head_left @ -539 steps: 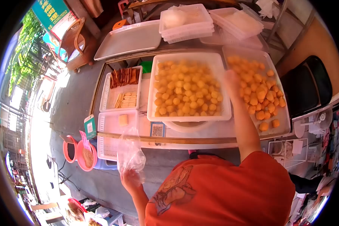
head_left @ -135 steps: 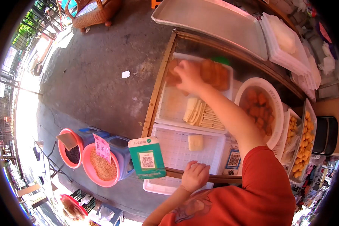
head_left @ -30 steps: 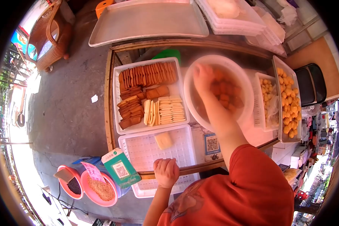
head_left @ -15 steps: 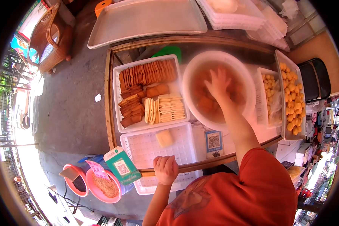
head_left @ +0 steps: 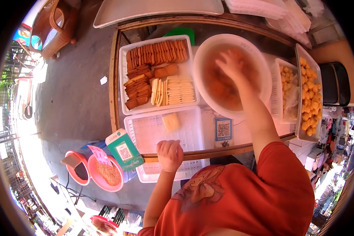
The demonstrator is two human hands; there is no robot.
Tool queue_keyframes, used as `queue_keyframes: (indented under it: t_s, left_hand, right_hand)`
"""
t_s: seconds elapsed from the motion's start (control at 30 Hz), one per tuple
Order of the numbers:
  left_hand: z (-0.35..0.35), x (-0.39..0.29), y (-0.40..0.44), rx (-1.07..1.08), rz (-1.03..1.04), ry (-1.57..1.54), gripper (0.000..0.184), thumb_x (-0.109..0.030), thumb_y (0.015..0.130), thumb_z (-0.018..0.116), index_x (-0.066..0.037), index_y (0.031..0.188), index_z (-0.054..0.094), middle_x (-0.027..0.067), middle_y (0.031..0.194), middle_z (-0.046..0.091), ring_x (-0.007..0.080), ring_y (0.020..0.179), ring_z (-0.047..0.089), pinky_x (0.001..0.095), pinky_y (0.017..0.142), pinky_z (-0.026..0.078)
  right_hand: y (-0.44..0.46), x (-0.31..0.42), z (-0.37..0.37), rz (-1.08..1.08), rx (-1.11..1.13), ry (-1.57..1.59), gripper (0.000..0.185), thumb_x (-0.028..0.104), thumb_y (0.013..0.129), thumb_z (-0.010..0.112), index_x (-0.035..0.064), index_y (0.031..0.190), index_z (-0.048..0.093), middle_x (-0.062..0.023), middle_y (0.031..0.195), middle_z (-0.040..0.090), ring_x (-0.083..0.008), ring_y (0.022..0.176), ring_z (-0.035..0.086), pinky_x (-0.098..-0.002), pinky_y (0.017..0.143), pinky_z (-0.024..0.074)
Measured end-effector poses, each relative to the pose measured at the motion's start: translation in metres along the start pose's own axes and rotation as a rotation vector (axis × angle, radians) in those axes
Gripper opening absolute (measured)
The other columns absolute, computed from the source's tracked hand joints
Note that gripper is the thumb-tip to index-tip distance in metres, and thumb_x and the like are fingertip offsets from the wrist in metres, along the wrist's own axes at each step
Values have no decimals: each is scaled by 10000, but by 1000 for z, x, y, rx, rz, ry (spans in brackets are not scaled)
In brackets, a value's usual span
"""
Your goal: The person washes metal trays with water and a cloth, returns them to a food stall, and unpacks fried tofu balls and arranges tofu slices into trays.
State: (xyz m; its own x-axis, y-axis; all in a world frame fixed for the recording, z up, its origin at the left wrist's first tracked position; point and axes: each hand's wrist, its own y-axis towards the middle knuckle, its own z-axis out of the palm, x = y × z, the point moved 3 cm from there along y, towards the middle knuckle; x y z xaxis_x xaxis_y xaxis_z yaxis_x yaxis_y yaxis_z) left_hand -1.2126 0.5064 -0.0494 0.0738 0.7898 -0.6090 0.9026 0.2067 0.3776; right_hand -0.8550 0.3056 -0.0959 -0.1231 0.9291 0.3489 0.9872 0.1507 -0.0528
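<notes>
My right hand (head_left: 231, 64) is in a large white basin (head_left: 266, 74) of brownish liquid, where square brown pieces (head_left: 218, 87) show dimly. Its fingers are spread, with no piece visibly gripped. My left hand (head_left: 170, 155) is closed over the wooden rail (head_left: 198, 154) along the stall's near edge. Just beyond it, a white perforated tray (head_left: 145, 135) holds one pale yellow block (head_left: 171, 122). Farther off stands another white tray (head_left: 122, 82), filled with rows of brown slices (head_left: 157, 53) and stacks of pale slices (head_left: 179, 90).
At right, a white basket (head_left: 277, 88) and a metal tray (head_left: 303, 135) hold round yellow balls (head_left: 308, 94). A green QR-code box (head_left: 126, 151) stands at the left corner beside pink tubs of grain (head_left: 108, 173). A flat metal tray (head_left: 157, 11) spans the far side.
The view has tilted, so the stall appears higher in the picture. My right hand has shifted slightly within the basin, fingers still spread. The left hand keeps its place on the rail.
</notes>
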Motion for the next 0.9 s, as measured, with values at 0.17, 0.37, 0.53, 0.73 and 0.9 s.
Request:
queue_keyframes:
  t_s: [0.17, 0.37, 0.53, 0.73, 0.9]
  left_hand:
    - [-2, -1, 2, -20, -6, -1, 158, 7, 674, 585, -38, 825, 583, 70, 742, 566, 242, 670, 537, 367, 704, 413]
    - [-2, -3, 2, -41, 2, 18, 149, 13, 686, 577, -29, 829, 578, 82, 739, 568, 246, 660, 533, 370, 705, 409]
    - [-1, -2, 1, -31, -9, 36, 151, 14, 685, 579, -35, 828, 579, 78, 737, 568, 244, 673, 538, 373, 710, 412]
    - [0, -2, -1, -57, -12, 38, 156, -5, 674, 590, -48, 823, 587, 62, 734, 566, 241, 674, 542, 374, 721, 412]
    - [-4, -2, -1, -72, -3, 12, 151, -3, 675, 593, -52, 817, 584, 56, 733, 566, 241, 669, 543, 372, 713, 419]
  right_hand:
    - [-50, 22, -33, -330, -415, -297, 384, 199, 712, 653, 138, 1084, 577, -131, 1303, 391, -355, 1236, 312, -549, 965, 250]
    - [-133, 71, -25, -577, -286, 282, 241, 64, 708, 611, 95, 944, 572, -109, 1091, 519, -311, 1004, 483, -429, 815, 387]
    - [-211, 97, 64, 174, 905, 993, 167, 189, 829, 579, 45, 914, 589, -32, 928, 552, -116, 778, 507, -284, 650, 443]
    - [-228, 80, 216, 372, 635, 876, 348, 282, 764, 631, -1, 952, 558, -83, 839, 558, -173, 768, 523, -293, 641, 434]
    - [-233, 102, 242, 479, 523, 1000, 296, 183, 743, 656, -29, 935, 582, -103, 883, 602, -179, 810, 576, -321, 704, 462]
